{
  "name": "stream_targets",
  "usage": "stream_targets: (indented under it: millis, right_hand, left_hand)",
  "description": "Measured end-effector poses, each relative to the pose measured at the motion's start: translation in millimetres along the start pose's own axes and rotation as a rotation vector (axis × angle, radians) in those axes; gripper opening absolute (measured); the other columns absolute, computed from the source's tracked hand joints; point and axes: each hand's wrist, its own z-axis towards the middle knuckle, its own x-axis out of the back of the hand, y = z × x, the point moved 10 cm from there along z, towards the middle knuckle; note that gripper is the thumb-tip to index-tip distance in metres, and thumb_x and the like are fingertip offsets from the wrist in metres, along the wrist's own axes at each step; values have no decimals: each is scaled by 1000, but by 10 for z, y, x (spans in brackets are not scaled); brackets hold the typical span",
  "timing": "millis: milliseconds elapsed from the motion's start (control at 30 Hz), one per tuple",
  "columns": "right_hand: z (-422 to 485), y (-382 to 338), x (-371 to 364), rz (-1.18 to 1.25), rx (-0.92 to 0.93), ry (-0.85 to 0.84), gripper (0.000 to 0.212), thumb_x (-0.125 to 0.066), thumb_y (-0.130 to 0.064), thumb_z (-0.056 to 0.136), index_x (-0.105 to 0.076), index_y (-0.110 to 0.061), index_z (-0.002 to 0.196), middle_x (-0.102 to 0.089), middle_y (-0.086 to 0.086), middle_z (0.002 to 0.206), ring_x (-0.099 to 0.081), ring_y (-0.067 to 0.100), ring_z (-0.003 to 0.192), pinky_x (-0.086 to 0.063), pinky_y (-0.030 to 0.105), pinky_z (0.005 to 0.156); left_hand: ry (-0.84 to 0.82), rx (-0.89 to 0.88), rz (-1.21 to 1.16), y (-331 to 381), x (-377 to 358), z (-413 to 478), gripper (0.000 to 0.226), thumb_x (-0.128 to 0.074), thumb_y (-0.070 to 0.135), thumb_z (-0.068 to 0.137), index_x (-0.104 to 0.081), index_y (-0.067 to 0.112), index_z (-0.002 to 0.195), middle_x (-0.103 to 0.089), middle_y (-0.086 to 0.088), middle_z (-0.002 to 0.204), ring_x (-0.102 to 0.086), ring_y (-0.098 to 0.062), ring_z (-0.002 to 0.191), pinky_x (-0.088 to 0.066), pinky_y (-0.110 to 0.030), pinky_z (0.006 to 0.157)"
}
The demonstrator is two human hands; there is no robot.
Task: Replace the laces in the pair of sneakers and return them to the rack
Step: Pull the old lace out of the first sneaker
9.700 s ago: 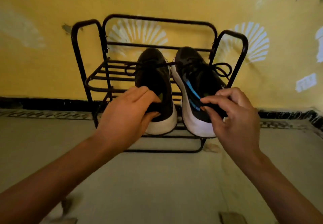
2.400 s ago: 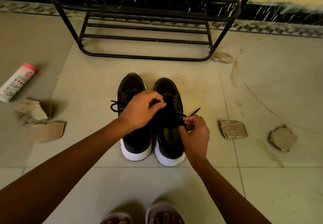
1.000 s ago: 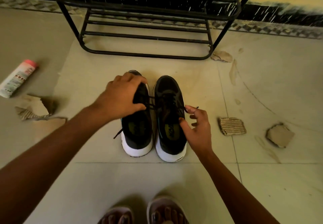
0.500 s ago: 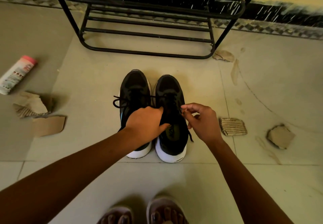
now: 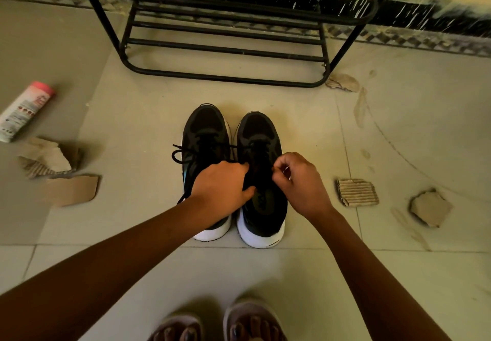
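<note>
Head cam: sneakers (image 5: 206,130) side by side on floor (image 5: 132,114) before rack (image 5: 225,49), heels twd me for lace (image 5: 259,144) access. L hand (image 5: 220,189) curls round right sneaker (image 5: 259,128) collar, steadying; R hand (image 5: 300,181) pinches its lace, fingers bunched, prob. undoing.

No wording can be read here: the print on the pink-capped bottle (image 5: 25,110) lying on the floor is a blur, and the pale mark on the insole (image 5: 261,201) of the right-hand sneaker (image 5: 259,130) is too dim.

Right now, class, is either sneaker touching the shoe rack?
Apart. The head view shows a strip of bare floor between the sneakers and the rack.
</note>
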Motion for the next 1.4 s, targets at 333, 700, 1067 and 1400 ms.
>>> stream_targets:
  millis: [333,700,1067,1400]
  right_hand:
    - [7,154,26,682,-295,76,15,-49,0,90,-53,-12,83,-58,0,66,-55,4,60,-47,19,64]
    - [3,356,323,755,-321,137,38,-49,19,77,-50,-18,88,-50,-7,48,-45,6,47,-42,21,52]
    - [-151,832,327,1149,-744,247,26,-55,-35,93,-53,-12,81,-49,-3,47,-52,9,42,-52,28,55]
    - [-143,671,1253,-157,-348,503,22,-77,-34,73,-61,-23,84,-48,-8,57,-52,18,59,-33,28,53]
  left_hand:
    - [-22,19,-29,-5,-67,17,29,-47,29,92,-56,16,116,-55,0,82,-51,-15,71,-35,-24,61]
    - [-141,128,-51,-70,-149,13,22,-49,25,91,-51,12,74,-42,1,61,-49,-17,59,-34,-22,52]
    - [-176,180,-64,-79,-128,0,29,-50,24,90,-39,17,64,-42,0,62,-42,-11,53,-28,-20,46]
    - [-200,192,-91,-109,-138,-22,32,-51,24,90,-38,17,62,-42,-1,60,-44,-12,53,-33,-21,49]
